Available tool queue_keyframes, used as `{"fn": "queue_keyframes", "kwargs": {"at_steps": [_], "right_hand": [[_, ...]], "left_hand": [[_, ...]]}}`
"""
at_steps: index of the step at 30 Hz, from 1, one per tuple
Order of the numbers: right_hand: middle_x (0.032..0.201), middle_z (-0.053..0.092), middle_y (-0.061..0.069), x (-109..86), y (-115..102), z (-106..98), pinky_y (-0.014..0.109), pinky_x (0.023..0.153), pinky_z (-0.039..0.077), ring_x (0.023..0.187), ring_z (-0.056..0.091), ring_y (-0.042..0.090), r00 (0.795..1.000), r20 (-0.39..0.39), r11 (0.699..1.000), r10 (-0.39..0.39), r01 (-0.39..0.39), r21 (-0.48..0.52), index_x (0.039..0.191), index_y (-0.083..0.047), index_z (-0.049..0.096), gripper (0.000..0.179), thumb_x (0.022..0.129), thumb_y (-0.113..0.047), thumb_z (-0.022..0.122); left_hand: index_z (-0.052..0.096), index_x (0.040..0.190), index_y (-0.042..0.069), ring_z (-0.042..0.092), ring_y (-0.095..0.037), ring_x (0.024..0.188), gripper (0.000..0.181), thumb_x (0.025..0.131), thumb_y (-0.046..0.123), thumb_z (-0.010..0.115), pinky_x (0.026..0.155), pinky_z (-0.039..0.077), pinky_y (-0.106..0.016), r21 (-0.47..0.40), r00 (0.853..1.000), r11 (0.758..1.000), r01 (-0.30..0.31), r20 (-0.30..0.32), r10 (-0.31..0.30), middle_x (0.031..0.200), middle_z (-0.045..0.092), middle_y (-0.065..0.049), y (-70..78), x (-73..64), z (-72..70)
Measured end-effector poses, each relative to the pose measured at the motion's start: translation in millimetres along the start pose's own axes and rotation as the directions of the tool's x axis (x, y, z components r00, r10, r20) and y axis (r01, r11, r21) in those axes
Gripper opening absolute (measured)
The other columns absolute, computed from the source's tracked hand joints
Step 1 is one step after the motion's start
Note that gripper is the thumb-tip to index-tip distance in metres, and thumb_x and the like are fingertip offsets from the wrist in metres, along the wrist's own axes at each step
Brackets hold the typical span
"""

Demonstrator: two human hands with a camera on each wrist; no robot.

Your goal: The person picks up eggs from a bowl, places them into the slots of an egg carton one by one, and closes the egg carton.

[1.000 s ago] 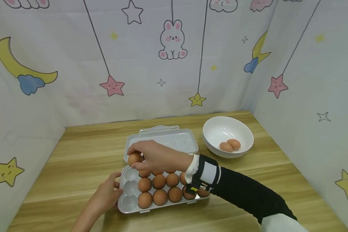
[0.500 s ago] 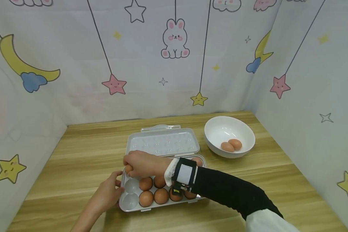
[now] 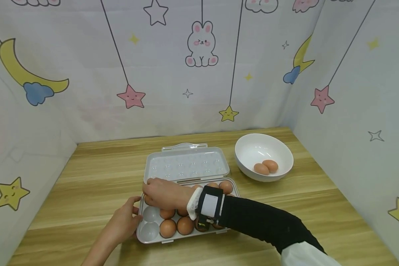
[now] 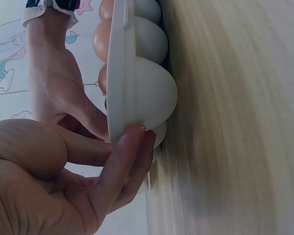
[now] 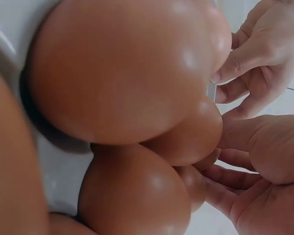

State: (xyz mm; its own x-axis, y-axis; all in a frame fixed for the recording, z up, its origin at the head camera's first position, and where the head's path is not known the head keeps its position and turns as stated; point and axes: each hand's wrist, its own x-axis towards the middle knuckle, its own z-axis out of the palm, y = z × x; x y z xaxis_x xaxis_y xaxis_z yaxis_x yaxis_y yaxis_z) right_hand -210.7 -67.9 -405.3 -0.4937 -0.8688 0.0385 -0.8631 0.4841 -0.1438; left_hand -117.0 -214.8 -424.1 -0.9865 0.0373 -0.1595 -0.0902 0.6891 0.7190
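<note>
An opened egg carton [image 3: 149,232] holds rows of brown eggs [image 3: 185,225]. My left hand [image 3: 124,220] grips the carton's left end, its fingertips on the rim and cup in the left wrist view [image 4: 130,142]. At the far left cup, my right hand [image 3: 166,194] holds a brown egg [image 3: 148,200] with curled fingers. That egg sits down in the cup, mostly covered by the hand. The right wrist view has right-hand fingers [image 5: 235,171] behind nearer eggs [image 5: 122,68]. Two cups in the left column, nearer the front, hold no egg. The right forearm hides part of the carton.
The carton's lid [image 3: 186,162] lies folded back behind it. A white bowl [image 3: 246,151] with two brown eggs [image 3: 266,167] stands at the back right. Patterned curtains [image 3: 166,74] enclose the wooden table [image 3: 96,177] at the back and sides.
My right hand has carried the egg left and down, from above the carton into the far left cup. The left hand keeps its grip on the carton's end.
</note>
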Motion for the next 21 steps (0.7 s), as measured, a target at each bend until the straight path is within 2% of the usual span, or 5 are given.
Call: {"fn": "queue_keyframes", "kwargs": {"at_steps": [4, 10, 15, 21], "right_hand": [[0.086, 0.052, -0.003, -1.6, 0, -1, 0.013, 0.059, 0.041, 0.075, 0.051, 0.006, 1.000, -0.001, 1.000, 0.006, -0.006, 0.010, 0.098, -0.011, 0.063, 0.013, 0.095, -0.021, 0.055], [0.092, 0.055, -0.004, -7.8, -2, -9, 0.012, 0.064, 0.042, 0.079, 0.051, 0.006, 0.999, -0.035, 1.000, -0.027, 0.026, -0.013, 0.106, -0.012, 0.066, 0.018, 0.093, -0.020, 0.057], [0.106, 0.057, -0.005, -18.7, -2, -24, 0.014, 0.078, 0.043, 0.095, 0.052, 0.007, 0.998, -0.035, 0.999, -0.044, 0.045, 0.007, 0.115, -0.014, 0.066, 0.025, 0.094, -0.025, 0.056], [0.126, 0.054, -0.003, -40.7, -4, -53, 0.019, 0.098, 0.038, 0.117, 0.048, 0.012, 0.997, 0.039, 0.998, -0.061, 0.060, 0.023, 0.131, -0.015, 0.058, 0.042, 0.093, -0.031, 0.060]], "left_hand": [[0.035, 0.137, -0.011, 0.063, -0.027, 0.080, 0.056, 0.086, -0.005, 0.058, 0.051, 0.054, -0.029, -0.006, 1.000, 1.000, 0.002, 0.006, -0.002, 0.100, 0.061, -0.020, -0.2, 0.4, 0.1], [0.036, 0.137, -0.011, 0.063, -0.027, 0.080, 0.056, 0.086, -0.005, 0.058, 0.051, 0.054, -0.029, -0.014, 1.000, 1.000, -0.002, 0.000, 0.002, 0.100, 0.062, -0.020, -1.5, 0.4, 0.5], [0.035, 0.137, -0.011, 0.064, -0.027, 0.078, 0.056, 0.086, -0.006, 0.058, 0.050, 0.054, -0.030, -0.032, 1.000, 0.999, 0.003, -0.003, -0.003, 0.099, 0.062, -0.021, -1.7, 0.2, 1.5], [0.035, 0.137, -0.010, 0.064, -0.027, 0.078, 0.056, 0.086, -0.006, 0.057, 0.050, 0.054, -0.030, -0.040, 1.000, 0.999, 0.013, 0.006, -0.013, 0.099, 0.061, -0.021, -0.6, 0.0, 1.6]]}}
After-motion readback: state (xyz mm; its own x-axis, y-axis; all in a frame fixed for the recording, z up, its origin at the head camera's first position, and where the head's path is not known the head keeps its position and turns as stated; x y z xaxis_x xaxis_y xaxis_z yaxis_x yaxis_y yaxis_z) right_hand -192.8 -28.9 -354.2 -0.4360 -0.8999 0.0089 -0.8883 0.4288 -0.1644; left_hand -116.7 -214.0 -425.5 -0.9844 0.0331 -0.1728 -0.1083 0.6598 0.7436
